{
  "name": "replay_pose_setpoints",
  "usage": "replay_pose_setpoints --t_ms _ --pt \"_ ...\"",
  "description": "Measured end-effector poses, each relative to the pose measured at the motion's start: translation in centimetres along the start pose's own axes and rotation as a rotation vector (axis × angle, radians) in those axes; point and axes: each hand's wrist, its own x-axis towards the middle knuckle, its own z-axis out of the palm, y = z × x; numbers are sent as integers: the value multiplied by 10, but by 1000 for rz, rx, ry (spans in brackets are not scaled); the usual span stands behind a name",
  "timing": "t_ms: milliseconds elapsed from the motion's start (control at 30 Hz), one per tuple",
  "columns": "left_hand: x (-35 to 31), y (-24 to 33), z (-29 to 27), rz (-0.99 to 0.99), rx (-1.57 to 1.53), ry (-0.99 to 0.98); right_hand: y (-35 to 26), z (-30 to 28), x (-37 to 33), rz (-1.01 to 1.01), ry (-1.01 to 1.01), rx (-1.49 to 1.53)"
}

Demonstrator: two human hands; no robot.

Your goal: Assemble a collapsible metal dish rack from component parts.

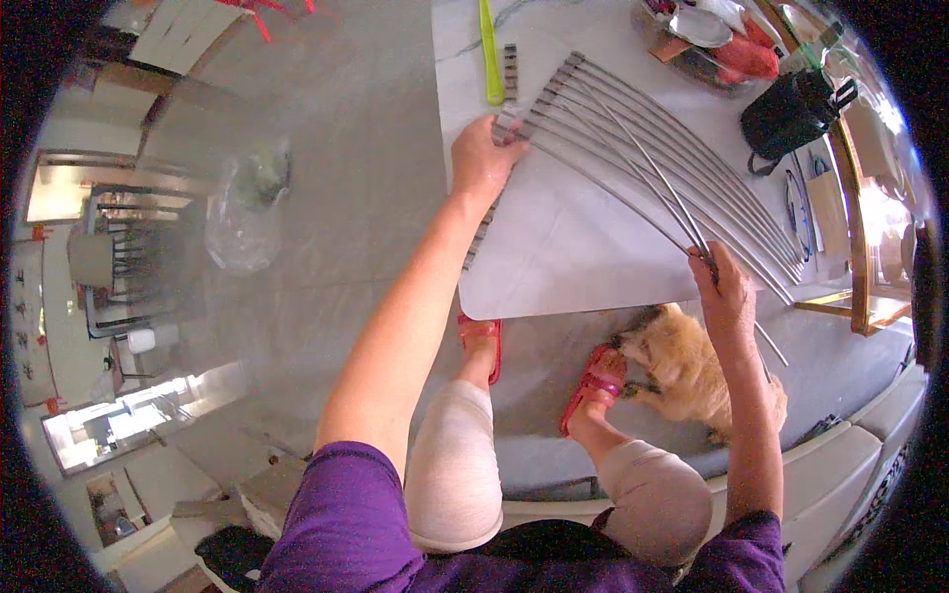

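Observation:
Several thin grey metal rods (682, 148) lie side by side across the white table (573, 252), fanning toward the right. Their far-left ends meet a row of dark and pale segments. My left hand (481, 163) is at the table's left edge, fingers closed on a segmented strip (510, 69) beside the nearest rod's end; the exact grip is partly hidden. A few loose rods (664, 188) are gripped in my right hand (727, 287) near the table's front edge. They slant over the row, and their near ends stick out past my wrist.
A lime-green tool (489, 49) lies at the table's far left. At the far right are a black bottle (786, 114) and a container of red and white items (727, 49). A tan dog (682, 361) lies by my feet. A clear plastic bag (247, 217) is on the floor.

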Motion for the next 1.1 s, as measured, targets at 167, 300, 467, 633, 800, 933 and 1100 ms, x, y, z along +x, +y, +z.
replay_pose_setpoints --t_ms 167,300,467,633,800,933,1100 --pt "0 2 -1 -39 -96 6 -5 4 6 47 13 -19" --pt "0 2 -1 -70 -63 -5 0 8 7 16 29 -19" --pt "0 6 -1 -66 -41 11 4 9 7 11 24 -9" --pt "0 7 -4 -71 -11 -9 2 9 9 25 6 -32" --pt "2 1 -3 -52 -47 -8 -2 12 19 -40 41 -73" --pt "1 5 -5 -48 20 -28 1 15 25 -94 72 -52" --pt "3 -3 -6 -82 -150 -65 14 10 31 -142 87 -80"
